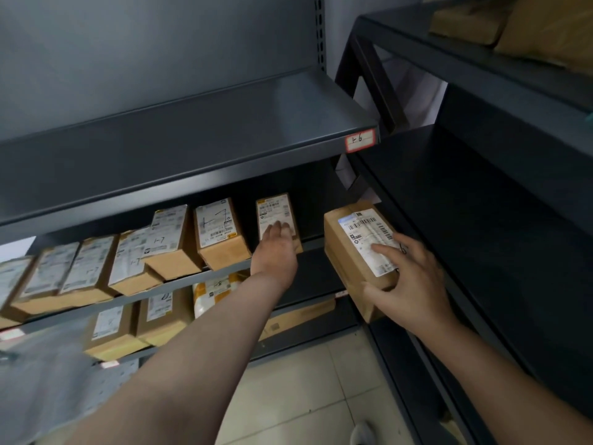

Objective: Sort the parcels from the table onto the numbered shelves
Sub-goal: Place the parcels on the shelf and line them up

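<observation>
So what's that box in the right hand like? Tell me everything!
The box is brown cardboard, long and narrow, and shut. A white label with barcodes covers most of its top; a handwritten mark beside it is partly hidden. The box is tilted, held up in the air. The right hand grips its near end, fingers lying on the label, thumb against the side.
</observation>
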{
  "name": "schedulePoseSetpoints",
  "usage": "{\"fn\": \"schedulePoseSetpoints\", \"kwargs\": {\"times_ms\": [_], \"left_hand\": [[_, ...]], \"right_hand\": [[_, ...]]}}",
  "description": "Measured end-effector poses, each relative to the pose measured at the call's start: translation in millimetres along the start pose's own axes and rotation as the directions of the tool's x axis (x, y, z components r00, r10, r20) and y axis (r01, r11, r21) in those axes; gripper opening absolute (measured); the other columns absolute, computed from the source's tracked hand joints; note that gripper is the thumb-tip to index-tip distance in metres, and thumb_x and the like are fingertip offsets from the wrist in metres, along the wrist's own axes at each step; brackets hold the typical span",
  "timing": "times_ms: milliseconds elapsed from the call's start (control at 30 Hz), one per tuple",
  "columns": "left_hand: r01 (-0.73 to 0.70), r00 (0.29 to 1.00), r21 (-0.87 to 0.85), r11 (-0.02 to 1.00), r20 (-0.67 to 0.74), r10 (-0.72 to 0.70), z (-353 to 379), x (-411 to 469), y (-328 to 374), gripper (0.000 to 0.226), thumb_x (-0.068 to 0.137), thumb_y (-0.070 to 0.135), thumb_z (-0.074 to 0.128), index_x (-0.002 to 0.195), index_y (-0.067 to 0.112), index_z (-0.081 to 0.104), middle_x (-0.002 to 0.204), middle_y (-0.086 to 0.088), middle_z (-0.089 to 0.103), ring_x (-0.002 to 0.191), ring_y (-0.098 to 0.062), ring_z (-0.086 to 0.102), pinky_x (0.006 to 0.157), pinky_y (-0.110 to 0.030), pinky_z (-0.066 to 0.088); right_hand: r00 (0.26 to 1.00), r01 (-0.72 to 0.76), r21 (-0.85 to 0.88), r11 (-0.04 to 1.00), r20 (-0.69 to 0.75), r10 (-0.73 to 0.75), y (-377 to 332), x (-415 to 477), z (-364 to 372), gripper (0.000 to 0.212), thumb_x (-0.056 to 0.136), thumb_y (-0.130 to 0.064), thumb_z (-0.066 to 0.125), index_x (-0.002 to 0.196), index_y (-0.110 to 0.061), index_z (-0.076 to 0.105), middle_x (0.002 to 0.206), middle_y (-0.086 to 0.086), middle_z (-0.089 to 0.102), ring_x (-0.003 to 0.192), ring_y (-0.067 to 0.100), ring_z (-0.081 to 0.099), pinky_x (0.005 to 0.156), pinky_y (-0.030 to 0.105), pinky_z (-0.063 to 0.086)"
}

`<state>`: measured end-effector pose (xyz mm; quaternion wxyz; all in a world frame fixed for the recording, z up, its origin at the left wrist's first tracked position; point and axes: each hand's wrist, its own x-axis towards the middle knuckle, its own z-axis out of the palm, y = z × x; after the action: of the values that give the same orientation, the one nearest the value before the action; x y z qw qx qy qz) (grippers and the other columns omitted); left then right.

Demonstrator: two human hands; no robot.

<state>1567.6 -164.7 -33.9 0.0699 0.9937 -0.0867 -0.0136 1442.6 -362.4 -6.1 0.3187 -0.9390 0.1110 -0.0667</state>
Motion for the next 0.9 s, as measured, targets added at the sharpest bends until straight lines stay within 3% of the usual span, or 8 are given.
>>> {"fn": "schedulePoseSetpoints", "kwargs": {"times_ms": [167,300,433,900], "left_hand": [[-0.066,0.997,-0.056,0.996,-0.041,0.064,-31,-43,-9,0.058,0.092,0.006,0.056,0.146,0.012,0.037,0.150,-0.010,0.039,0.137,-0.026,0.035,0.109,-0.037,0.040],[-0.112,0.988,-0.109,0.988,-0.115,0.100,-56,-83,-27,0.046,0.091,0.010,0.059,0.135,0.012,0.049,0.133,-0.009,0.053,0.119,-0.023,0.052,0.093,-0.033,0.050],[-0.169,0.971,-0.146,0.975,-0.194,0.140,-82,-119,-46,0.035,0.092,0.014,0.059,0.127,0.014,0.055,0.122,-0.007,0.059,0.110,-0.021,0.056,0.085,-0.032,0.052],[-0.294,0.920,-0.229,0.928,-0.330,0.210,-165,-184,-77,0.047,0.095,0.015,0.053,0.141,0.019,0.045,0.139,-0.002,0.051,0.127,-0.017,0.048,0.099,-0.033,0.045]], "right_hand": [[0.998,-0.032,-0.008,0.999,-0.055,0.032,-30,-34,2,0.068,0.068,-0.040,0.076,0.132,-0.032,0.055,0.148,-0.008,0.029,0.134,0.020,0.027,0.110,0.043,0.024],[0.994,-0.014,-0.029,0.999,-0.106,0.011,-58,-73,5,0.069,0.069,-0.044,0.075,0.133,-0.032,0.053,0.147,-0.008,0.029,0.134,0.020,0.029,0.110,0.046,0.025],[0.987,0.008,-0.021,1.000,-0.160,-0.011,-89,-108,7,0.070,0.069,-0.045,0.073,0.134,-0.033,0.052,0.147,-0.008,0.028,0.135,0.018,0.027,0.111,0.045,0.026],[0.924,0.124,0.011,0.992,-0.367,-0.111,-168,-156,-19,0.093,0.069,-0.047,0.074,0.147,-0.034,0.025,0.147,-0.005,0.027,0.134,0.021,0.028,0.109,0.047,0.030]]}}
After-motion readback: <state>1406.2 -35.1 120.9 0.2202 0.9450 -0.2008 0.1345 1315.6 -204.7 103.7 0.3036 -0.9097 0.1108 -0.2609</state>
